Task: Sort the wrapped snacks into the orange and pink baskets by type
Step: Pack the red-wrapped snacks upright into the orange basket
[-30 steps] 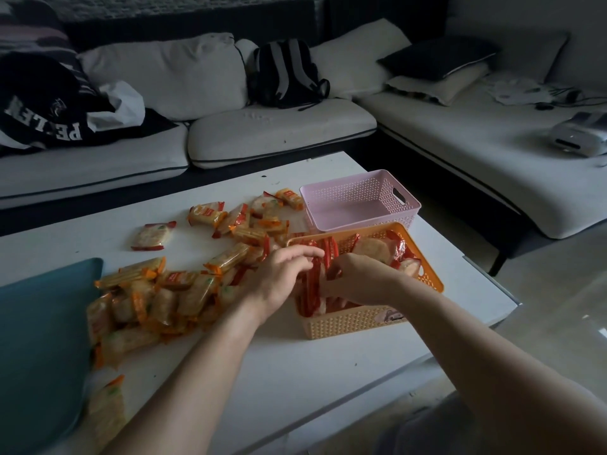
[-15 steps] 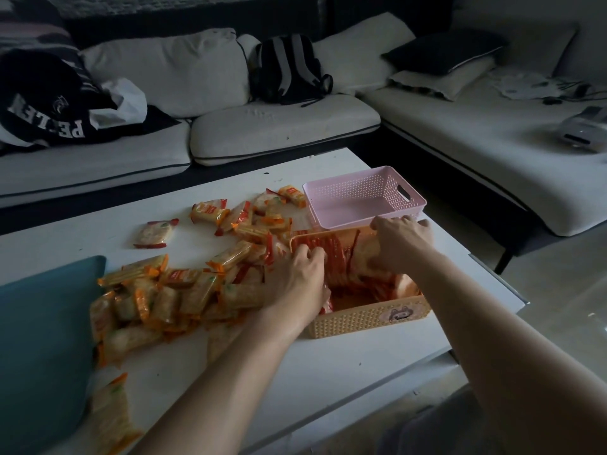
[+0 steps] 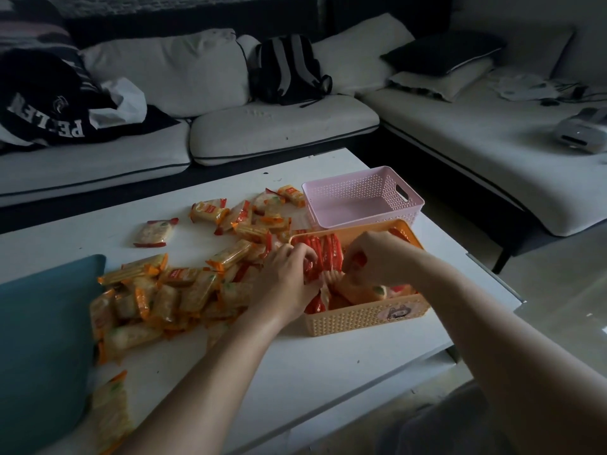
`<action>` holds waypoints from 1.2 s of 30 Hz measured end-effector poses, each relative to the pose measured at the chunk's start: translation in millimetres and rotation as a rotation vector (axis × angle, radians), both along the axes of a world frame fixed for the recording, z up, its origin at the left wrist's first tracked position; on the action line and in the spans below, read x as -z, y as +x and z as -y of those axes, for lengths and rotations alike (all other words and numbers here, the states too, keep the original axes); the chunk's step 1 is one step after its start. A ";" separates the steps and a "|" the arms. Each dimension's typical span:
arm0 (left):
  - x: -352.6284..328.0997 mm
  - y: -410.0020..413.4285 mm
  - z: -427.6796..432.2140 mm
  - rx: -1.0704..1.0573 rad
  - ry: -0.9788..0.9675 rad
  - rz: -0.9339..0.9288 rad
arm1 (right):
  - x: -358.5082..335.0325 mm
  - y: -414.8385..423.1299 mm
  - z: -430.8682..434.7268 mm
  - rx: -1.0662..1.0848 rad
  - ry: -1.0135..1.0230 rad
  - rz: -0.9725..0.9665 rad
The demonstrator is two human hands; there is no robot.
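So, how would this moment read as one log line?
left grip: holds red snacks in orange basket | right grip: pinches a red snack there | pink basket: empty | pile: on table

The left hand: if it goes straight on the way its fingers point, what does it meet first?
The red-wrapped snacks in the orange basket; the left hand seems to touch them now. Beyond them likely the right hand, but depth is unclear.

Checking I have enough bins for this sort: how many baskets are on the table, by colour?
Pink basket: 1
Orange basket: 1
Total: 2
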State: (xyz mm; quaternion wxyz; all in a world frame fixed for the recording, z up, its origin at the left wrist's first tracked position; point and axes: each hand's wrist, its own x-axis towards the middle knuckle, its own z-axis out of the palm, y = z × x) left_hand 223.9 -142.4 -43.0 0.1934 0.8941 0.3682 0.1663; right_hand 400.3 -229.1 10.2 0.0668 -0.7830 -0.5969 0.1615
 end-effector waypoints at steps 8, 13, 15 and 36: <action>2.1 -0.6 4.3 0.084 -0.081 0.116 | 24.9 -23.5 -23.0 0.293 0.150 -0.005; 1.4 6.5 7.3 0.135 -0.061 0.108 | 22.8 -23.9 -24.6 0.264 -0.054 -0.168; -1.7 6.7 9.2 0.161 -0.027 0.019 | 10.7 -13.1 -20.9 0.315 -0.044 -0.400; -6.4 14.2 2.2 0.039 -0.069 0.081 | -8.5 51.0 35.4 0.268 0.213 -0.362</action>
